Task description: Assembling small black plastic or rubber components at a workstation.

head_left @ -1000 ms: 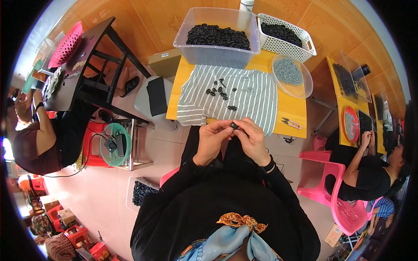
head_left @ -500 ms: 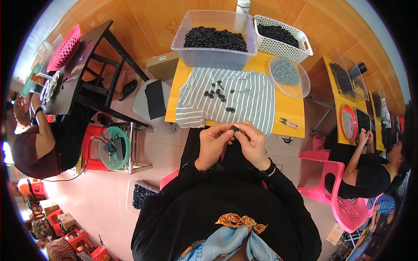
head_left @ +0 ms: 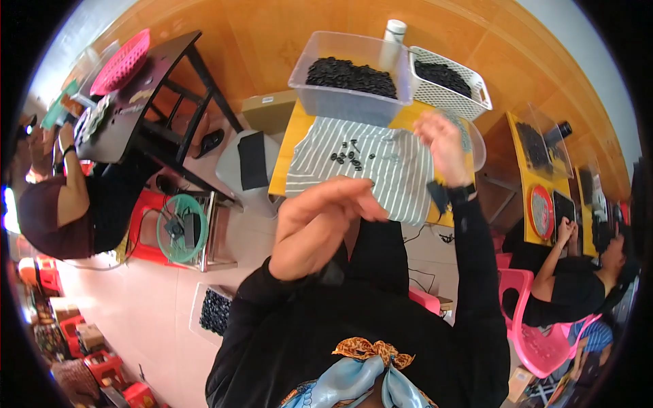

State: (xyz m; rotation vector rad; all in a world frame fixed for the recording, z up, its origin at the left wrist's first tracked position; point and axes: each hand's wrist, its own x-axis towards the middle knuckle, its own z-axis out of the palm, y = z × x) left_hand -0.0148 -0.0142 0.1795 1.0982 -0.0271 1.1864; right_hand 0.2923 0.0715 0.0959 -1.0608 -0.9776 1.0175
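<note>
My left hand [head_left: 320, 221] is raised over the near edge of the table, fingers pressed together around a small black plastic part [head_left: 369, 182] that shows only at the fingertips. Off to the right, my right hand [head_left: 443, 146] reaches beside a round clear tray [head_left: 481, 155] of grey screws [head_left: 466, 136], partly covering it. Its fingers are loosely bent and apart, slightly blurred, with nothing visible in them. Between the hands lies a grey-and-white striped cloth [head_left: 323, 146], with several small black parts [head_left: 349, 158] scattered on it.
Behind the cloth stand a clear bin [head_left: 350, 107] and a white perforated basket [head_left: 469, 105], both holding black parts, plus a white bottle [head_left: 394, 34]. A grey stool [head_left: 231, 160] is left of the table [head_left: 279, 180]. Other people sit working at left and right.
My hands have parted. The right one has moved up and right to the screw tray; the left has come closer and turned, still with the black part. The whole view has shifted slightly.
</note>
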